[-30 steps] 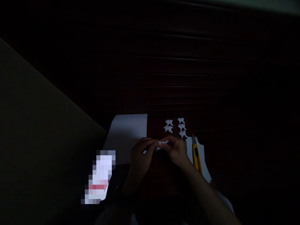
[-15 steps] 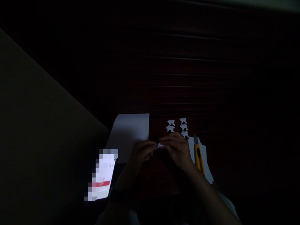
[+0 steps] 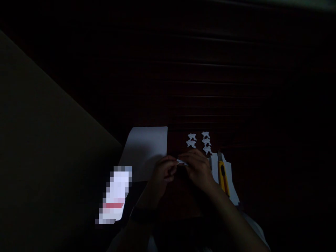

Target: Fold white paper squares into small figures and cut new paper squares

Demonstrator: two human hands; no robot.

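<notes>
Between my two hands is a small folded piece of white paper (image 3: 181, 162), mostly covered by the fingers. My left hand (image 3: 165, 169) pinches its left end with thumb and forefinger, the other fingers curled in. My right hand (image 3: 198, 168) grips its right side, fingers closed over it from above. Just beyond my hands lie several small folded white paper figures in two columns, the left column (image 3: 191, 140) and the right column (image 3: 206, 142). They look like little pointed animals, though the dim light hides detail.
A large white paper sheet (image 3: 147, 143) lies at the left. In front of it a lit phone (image 3: 115, 192) glows, its screen blurred. On the right a yellow utility knife (image 3: 223, 178) rests on white papers (image 3: 232, 185). A pale wall (image 3: 47, 115) borders the left side.
My left hand has turned and shifted slightly right and up, its fingers curling more. The folded paper has tilted a little between my hands. My right hand stays nearly in place.
</notes>
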